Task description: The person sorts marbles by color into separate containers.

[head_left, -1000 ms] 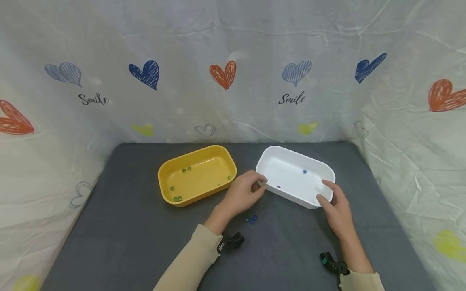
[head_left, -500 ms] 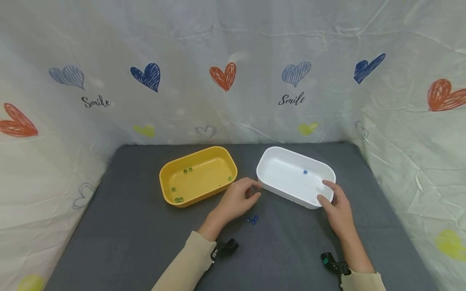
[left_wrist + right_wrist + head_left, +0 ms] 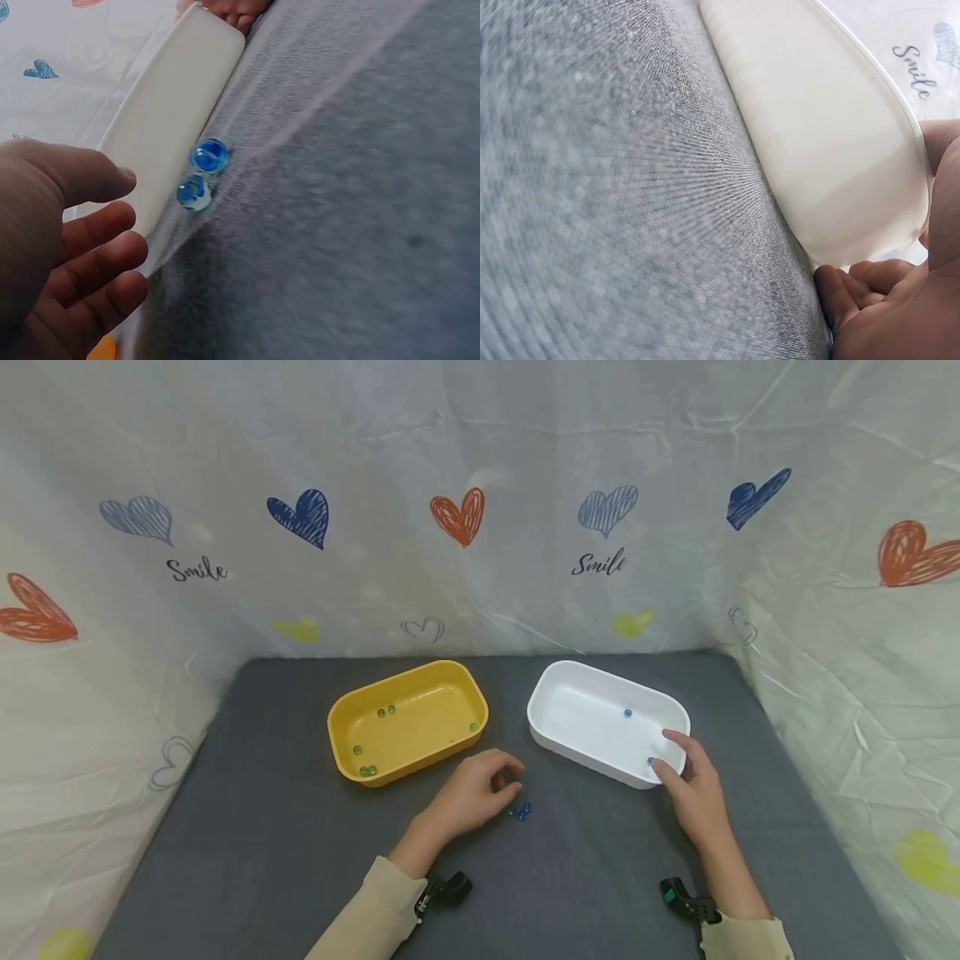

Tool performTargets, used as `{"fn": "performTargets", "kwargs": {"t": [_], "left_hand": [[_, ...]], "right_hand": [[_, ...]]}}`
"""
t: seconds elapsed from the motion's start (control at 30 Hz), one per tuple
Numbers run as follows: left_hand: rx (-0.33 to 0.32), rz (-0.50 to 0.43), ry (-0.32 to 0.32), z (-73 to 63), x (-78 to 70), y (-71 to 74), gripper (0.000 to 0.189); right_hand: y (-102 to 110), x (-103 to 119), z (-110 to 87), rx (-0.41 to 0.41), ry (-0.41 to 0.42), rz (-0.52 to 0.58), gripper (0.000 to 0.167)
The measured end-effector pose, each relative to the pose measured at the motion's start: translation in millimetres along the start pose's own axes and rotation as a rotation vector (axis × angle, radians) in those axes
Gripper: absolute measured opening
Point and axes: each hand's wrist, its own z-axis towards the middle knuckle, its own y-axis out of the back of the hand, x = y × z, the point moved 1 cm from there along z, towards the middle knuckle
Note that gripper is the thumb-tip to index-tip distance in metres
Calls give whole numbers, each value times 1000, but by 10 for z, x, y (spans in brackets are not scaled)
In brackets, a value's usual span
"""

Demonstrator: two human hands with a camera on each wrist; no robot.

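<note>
My left hand [image 3: 468, 791] hovers over the cloth just beside several small blue marbles [image 3: 522, 811], its fingers loosely curved with nothing between them. In the left wrist view, two glassy blue marbles [image 3: 209, 155] show past the thumb and fingertips. My right hand [image 3: 693, 789] grips the right end of the white plastic tray [image 3: 555, 747], thumb and a finger over the rim. From the right wrist, curled fingers [image 3: 840, 296] press low against the tray's outer end. Inside the tray lie a blue marble [image 3: 627, 713] and another blue marble [image 3: 651, 762] near the right thumb.
A yellow tray [image 3: 408, 772] stands left of the white one, holding several green marbles [image 3: 367, 771]. Both sit on a dark grey cloth-covered table [image 3: 247, 827]. A white curtain [image 3: 525, 443] with printed hearts rises behind and at the sides.
My left hand has drawn back from the white tray's near rim toward the marbles on the cloth. A blue marble now shows beside the right thumb. The right hand keeps its grip.
</note>
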Motion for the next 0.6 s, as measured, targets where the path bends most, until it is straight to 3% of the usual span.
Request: {"fn": "performTargets", "kwargs": {"t": [0.33, 0.6], "left_hand": [[150, -65, 16, -142, -6, -26, 22], [241, 48, 17, -160, -16, -24, 32]], "right_hand": [[21, 8, -18, -2, -11, 6, 54], [3, 12, -9, -7, -9, 1, 54]]}}
